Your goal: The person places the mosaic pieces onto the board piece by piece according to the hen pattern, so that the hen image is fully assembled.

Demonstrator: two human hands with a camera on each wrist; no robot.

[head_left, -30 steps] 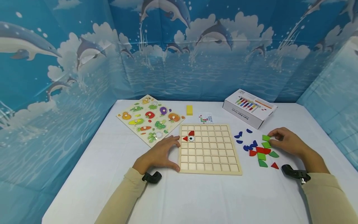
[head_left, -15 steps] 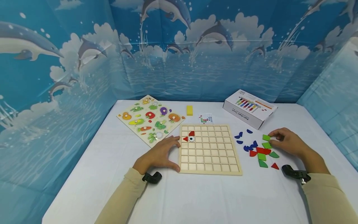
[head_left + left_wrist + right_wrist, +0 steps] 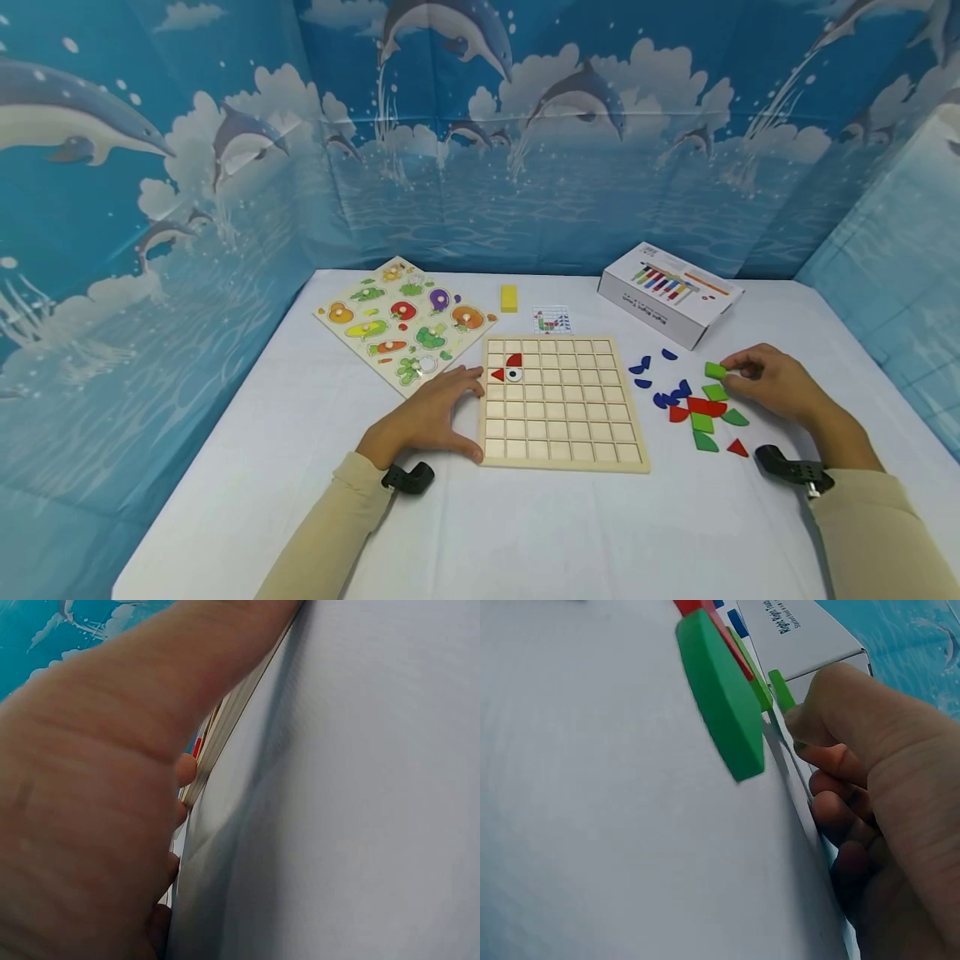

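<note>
Right hand is pinching a green tile; light edge grip's probably working best. Spread left hand is touching the board.

Grid board: pale wood look, smooth, matt. Green square and dark green piece — smooth, solid colour, low sheen; wood or plastic, can't tell. Red triangle, blue pieces: similar flat finish. Box: smooth printed cardboard. Picture card: paper-like. Desk: matt white cloth cover, soft creases. Backdrop: printed fabric, creased — faint sheen. Sleeves: matt cloth. Wrist mounts: black, plastic-looking.
</note>
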